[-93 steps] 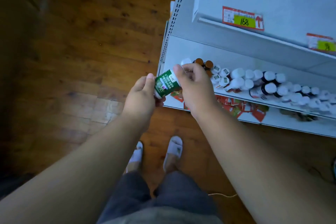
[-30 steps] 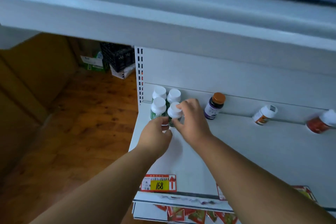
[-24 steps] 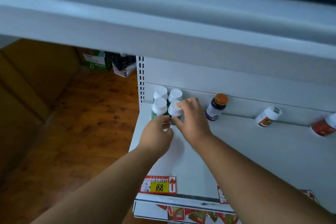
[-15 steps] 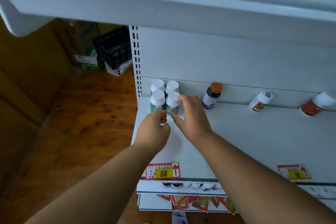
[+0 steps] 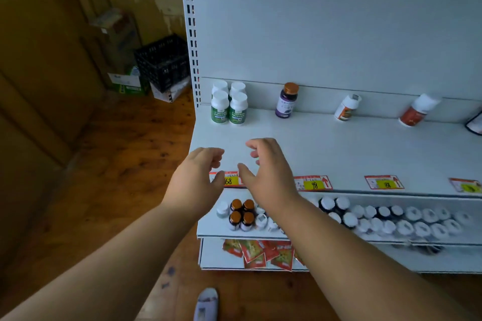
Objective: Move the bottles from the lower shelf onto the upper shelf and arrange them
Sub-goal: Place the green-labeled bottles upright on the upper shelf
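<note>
Hands (image 5: 198, 177) withdrawn, four green-labelled bottles (image 5: 229, 105) upright, clustered

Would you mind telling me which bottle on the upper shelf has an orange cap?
The dark purple-labelled bottle, standing alone right of the four green bottles. Every other bottle on the upper shelf is white-capped.

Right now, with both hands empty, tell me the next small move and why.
Probably lower the right hand to the orange-capped bottles at the lower shelf's left end. Four green bottles already stand grouped on the upper shelf, one purple orange-capped bottle stands alone, and neither hand holds anything.
</note>
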### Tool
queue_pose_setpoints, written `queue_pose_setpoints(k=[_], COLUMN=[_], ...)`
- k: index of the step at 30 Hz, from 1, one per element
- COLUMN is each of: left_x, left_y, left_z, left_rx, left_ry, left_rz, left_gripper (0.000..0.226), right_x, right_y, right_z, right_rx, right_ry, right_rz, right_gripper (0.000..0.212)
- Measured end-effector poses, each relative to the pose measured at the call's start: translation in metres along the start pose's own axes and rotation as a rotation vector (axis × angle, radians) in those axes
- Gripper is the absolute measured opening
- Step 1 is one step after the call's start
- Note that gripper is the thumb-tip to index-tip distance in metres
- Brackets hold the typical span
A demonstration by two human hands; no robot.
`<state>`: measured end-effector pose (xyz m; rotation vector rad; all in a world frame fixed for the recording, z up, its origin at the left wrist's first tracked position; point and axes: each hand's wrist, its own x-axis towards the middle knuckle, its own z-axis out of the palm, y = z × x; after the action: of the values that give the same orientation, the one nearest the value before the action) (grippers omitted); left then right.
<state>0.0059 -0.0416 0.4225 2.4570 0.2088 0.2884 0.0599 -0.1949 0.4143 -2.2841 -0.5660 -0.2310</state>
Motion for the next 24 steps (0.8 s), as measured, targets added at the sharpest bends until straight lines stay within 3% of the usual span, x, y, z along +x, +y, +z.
queue_pose_setpoints(k=[5,10,24], left_x=[-0.065,-0.113,-0.098], left_y=[0.01,-0.001,-0.145], left_z=[0.021,0.044,0.18], left_rx=[-0.03,-0.009,-0.042], left_ry=[0.076,-0.004,-0.199], left_rz=[-0.065,-0.069,-0.196], left_gripper=[0.037,0.042,0.041], right_x=[-0.068,-0.119,-0.144], right_y=[0.004,0.012,0.133], right_z=[-0.006,0.003,0.142], right_rx=[0.058,0.084,-0.091], right_ry=[-0.003,-0.088,-0.35], right_rz=[-0.038,0.021,0.248], right_gripper=[0.039,0.039,0.035])
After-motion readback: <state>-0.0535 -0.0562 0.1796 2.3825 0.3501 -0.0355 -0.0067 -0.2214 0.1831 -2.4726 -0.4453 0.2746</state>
